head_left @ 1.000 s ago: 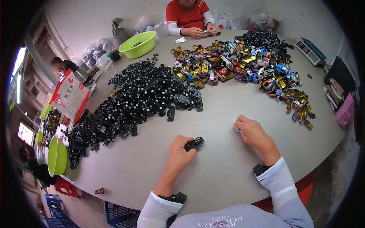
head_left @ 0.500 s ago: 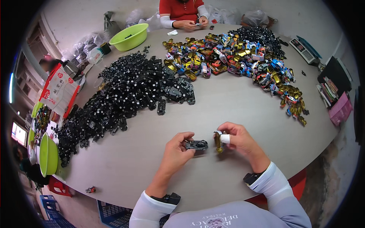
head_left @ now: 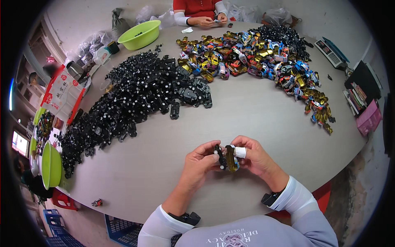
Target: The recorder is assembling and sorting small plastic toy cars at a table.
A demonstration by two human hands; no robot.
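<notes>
Between thumb and fingers, my left hand (head_left: pixel 201 161) holds a black toy car chassis (head_left: pixel 221 158), tipped on edge with its wheels showing. My right hand (head_left: pixel 254 155), with white tape round a finger, grips a gold-tinted toy car body (head_left: pixel 231 159). The two parts are side by side over the near table; whether they touch I cannot tell. A large heap of black chassis (head_left: pixel 140 90) spreads to the left. Colourful and gold car bodies (head_left: pixel 238 57) form a curved pile at the far middle and right.
A co-worker's hands (head_left: pixel 214 20) hold a small part across the round table (head_left: pixel 173 197). Green basins stand at the far left (head_left: pixel 140 36) and left edge (head_left: pixel 51 165). A scale (head_left: pixel 329 52) is at far right. One small toy piece (head_left: pixel 97 202) lies at the near-left edge.
My hands have come together. The chassis has turned from lying flat, pointing right, to standing on edge beside the car body.
</notes>
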